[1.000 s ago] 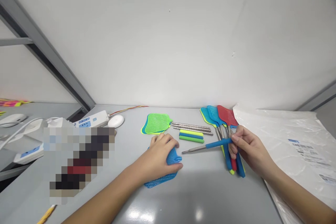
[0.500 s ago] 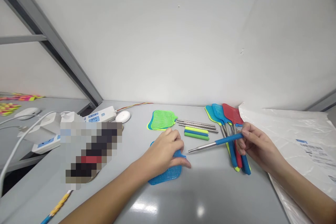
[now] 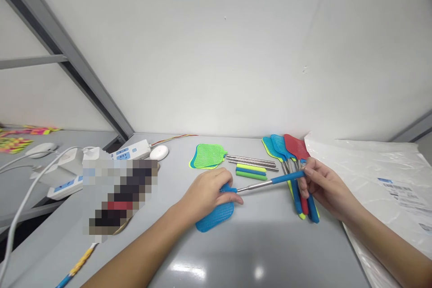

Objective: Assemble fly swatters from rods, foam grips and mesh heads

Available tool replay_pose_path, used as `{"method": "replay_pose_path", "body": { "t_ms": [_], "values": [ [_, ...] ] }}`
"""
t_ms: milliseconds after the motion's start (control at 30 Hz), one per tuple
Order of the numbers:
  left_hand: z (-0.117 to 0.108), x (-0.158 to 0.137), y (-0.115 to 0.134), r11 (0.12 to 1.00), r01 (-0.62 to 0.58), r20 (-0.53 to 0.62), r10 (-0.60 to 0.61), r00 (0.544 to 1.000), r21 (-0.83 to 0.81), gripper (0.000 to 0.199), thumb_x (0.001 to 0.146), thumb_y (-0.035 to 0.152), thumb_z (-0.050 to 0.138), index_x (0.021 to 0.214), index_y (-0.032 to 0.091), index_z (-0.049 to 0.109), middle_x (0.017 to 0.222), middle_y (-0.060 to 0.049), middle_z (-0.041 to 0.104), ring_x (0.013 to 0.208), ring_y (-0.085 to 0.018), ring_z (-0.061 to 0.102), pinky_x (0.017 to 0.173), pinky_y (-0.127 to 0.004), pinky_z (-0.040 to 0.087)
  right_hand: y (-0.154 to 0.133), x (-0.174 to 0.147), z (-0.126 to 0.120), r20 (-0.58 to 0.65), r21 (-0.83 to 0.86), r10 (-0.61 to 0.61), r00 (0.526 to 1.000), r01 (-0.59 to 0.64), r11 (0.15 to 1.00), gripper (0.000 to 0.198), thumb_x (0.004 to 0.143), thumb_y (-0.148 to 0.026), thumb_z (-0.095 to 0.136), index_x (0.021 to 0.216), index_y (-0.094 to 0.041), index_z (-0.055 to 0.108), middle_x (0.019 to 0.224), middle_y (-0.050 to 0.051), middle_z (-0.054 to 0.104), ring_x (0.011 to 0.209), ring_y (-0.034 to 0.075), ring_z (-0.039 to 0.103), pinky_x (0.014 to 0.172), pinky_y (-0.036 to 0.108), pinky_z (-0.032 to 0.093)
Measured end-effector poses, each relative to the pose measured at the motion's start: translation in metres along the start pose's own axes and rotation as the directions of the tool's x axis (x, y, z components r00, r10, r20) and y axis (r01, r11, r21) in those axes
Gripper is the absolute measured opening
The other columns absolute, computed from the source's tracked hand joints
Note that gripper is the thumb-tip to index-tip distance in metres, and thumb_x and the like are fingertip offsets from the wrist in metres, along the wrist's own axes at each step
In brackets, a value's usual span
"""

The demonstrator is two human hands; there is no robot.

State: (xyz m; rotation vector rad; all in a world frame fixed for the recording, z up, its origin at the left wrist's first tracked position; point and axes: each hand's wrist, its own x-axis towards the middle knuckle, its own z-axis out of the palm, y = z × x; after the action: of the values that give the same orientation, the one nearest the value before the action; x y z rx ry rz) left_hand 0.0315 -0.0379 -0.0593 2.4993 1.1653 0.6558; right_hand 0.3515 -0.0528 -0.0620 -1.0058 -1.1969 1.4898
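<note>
My left hand (image 3: 211, 191) is closed on a blue fly swatter head (image 3: 216, 218), its mesh resting low over the table. The neck of that head pokes out to the right between thumb and fingers. In my right hand (image 3: 320, 182) is the blue grip of a metal telescopic rod (image 3: 258, 185), pinched at its far end. The rod's bare silver tip meets the neck of the blue head; how deep it sits inside cannot be made out. Just behind lie loose foam grips (image 3: 251, 172) in yellow, blue and green, and several bare metal rods (image 3: 253, 161).
Green, blue and yellow swatter heads (image 3: 208, 156) are stacked at the back. Whole fly swatters (image 3: 297, 146) lie in a pile beside my right hand. White plastic packaging (image 3: 371, 166) covers the right side. Power strips (image 3: 131, 150), cables and a round white device (image 3: 159, 152) stand left.
The rod has moved left and the swatter head slightly up and right, so the gap between them has closed. Both hands keep their holds.
</note>
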Motion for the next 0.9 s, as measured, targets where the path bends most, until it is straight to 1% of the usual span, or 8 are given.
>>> {"method": "replay_pose_path", "body": {
  "t_ms": [133, 300, 433, 667, 800, 833, 900],
  "values": [
    [0.0015, -0.0001, 0.0004, 1.0, 0.021, -0.007, -0.021, 1.0, 0.006, 0.046, 0.075, 0.064, 0.061, 0.09, 0.021, 0.055, 0.081, 0.001, 0.061, 0.071, -0.015, 0.053, 0.063, -0.026, 0.037, -0.0003, 0.0007, 0.0009, 0.003, 0.01, 0.008, 1.0, -0.008, 1.0, 0.024, 0.09, -0.041, 0.055, 0.082, -0.024, 0.041, 0.063, -0.003, 0.06, 0.051, 0.013, 0.055, 0.048, 0.024, 0.043],
    [0.0021, 0.0005, 0.0028, 1.0, -0.012, -0.007, 0.012, 1.0, 0.017, 0.045, 0.075, 0.064, 0.061, 0.088, 0.021, 0.055, 0.079, 0.002, 0.061, 0.071, -0.015, 0.054, 0.063, -0.026, 0.036, 0.0002, 0.0008, -0.001, -0.011, 0.028, 0.012, 1.0, -0.012, 1.0, 0.022, 0.092, -0.04, 0.052, 0.081, -0.024, 0.041, 0.062, -0.004, 0.06, 0.051, 0.012, 0.054, 0.049, 0.024, 0.042],
    [0.0012, 0.0009, 0.0031, 1.0, -0.004, -0.024, 0.004, 1.0, 0.011, 0.045, 0.075, 0.064, 0.061, 0.086, 0.021, 0.055, 0.078, 0.002, 0.06, 0.07, -0.014, 0.054, 0.063, -0.025, 0.036, -0.0001, 0.0004, -0.0016, -0.007, 0.035, 0.013, 1.0, -0.013, 0.999, 0.021, 0.093, -0.039, 0.052, 0.081, -0.024, 0.042, 0.062, -0.003, 0.06, 0.052, 0.012, 0.054, 0.05, 0.024, 0.042],
    [0.0024, 0.0017, 0.0012, 1.0, -0.009, -0.021, 0.009, 1.0, 0.007, 0.044, 0.076, 0.063, 0.059, 0.085, 0.02, 0.055, 0.08, 0.001, 0.061, 0.073, -0.015, 0.054, 0.064, -0.026, 0.037, 0.0013, -0.0007, -0.002, 0.007, 0.035, 0.035, 0.999, -0.035, 0.999, 0.02, 0.094, -0.039, 0.049, 0.082, -0.024, 0.041, 0.064, -0.003, 0.06, 0.053, 0.012, 0.054, 0.05, 0.023, 0.042],
    [0.0026, 0.0019, 0.0013, 1.0, -0.022, -0.019, 0.022, 1.0, 0.017, 0.044, 0.077, 0.062, 0.059, 0.084, 0.02, 0.055, 0.079, 0.001, 0.061, 0.073, -0.015, 0.054, 0.065, -0.025, 0.037, 0.0029, -0.0001, -0.0047, 0.005, 0.02, 0.021, 1.0, -0.021, 1.0, 0.021, 0.094, -0.039, 0.049, 0.081, -0.024, 0.042, 0.065, -0.003, 0.06, 0.054, 0.012, 0.055, 0.051, 0.024, 0.042],
    [0.0025, 0.0019, 0.0014, 1.0, -0.025, -0.018, 0.025, 1.0, 0.018, 0.043, 0.078, 0.062, 0.059, 0.084, 0.02, 0.055, 0.079, 0.0, 0.061, 0.074, -0.016, 0.054, 0.065, -0.025, 0.037, 0.003, 0.0, -0.0052, 0.007, 0.013, 0.017, 1.0, -0.017, 1.0, 0.021, 0.094, -0.039, 0.05, 0.081, -0.024, 0.042, 0.066, -0.002, 0.06, 0.055, 0.013, 0.055, 0.052, 0.025, 0.043],
    [0.0023, 0.0017, 0.0016, 1.0, -0.027, -0.017, 0.027, 0.999, 0.015, 0.037, 0.085, 0.057, 0.053, 0.084, 0.02, 0.055, 0.08, 0.0, 0.061, 0.075, -0.016, 0.054, 0.066, -0.026, 0.037, 0.0027, -0.0002, -0.0055, 0.015, -0.005, 0.006, 1.0, -0.006, 1.0, 0.019, 0.093, -0.039, 0.05, 0.082, -0.024, 0.043, 0.067, -0.002, 0.061, 0.056, 0.013, 0.056, 0.052, 0.025, 0.043]
  ]
}}
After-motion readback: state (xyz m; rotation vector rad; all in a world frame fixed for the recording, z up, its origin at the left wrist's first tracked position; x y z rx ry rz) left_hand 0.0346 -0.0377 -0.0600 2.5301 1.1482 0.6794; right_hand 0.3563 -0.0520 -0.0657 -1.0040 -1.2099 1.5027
